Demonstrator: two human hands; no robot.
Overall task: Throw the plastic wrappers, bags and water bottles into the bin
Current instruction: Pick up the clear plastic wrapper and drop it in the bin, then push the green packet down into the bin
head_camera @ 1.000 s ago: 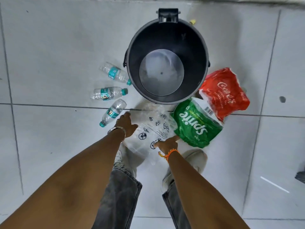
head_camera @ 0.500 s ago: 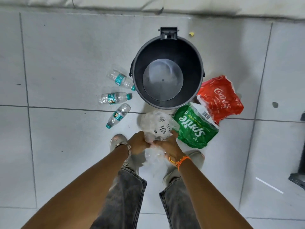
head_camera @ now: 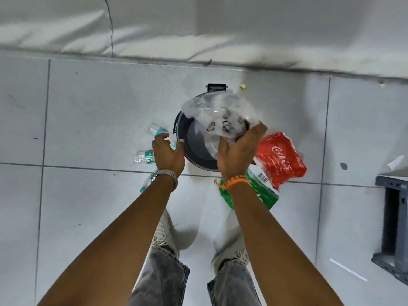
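Over the bin (head_camera: 194,155), right hand (head_camera: 237,154) grips clear bag (head_camera: 218,111).

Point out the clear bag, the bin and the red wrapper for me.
clear bag (head_camera: 217,113), head view, on its crumpled middle above the bin.
bin (head_camera: 181,131), head view, on the left part of its dark rim.
red wrapper (head_camera: 281,160), head view, on the white lettering at its middle.

Floor (head_camera: 88,217): pale grey tiles, dark grout lines. On it: black bin (head_camera: 194,149), upright; three clear water bottles (head_camera: 144,156) just left of bin; red wrapper (head_camera: 281,160) and green wrapper (head_camera: 262,193) touching, right of bin; grey rack (head_camera: 393,228) at right edge.
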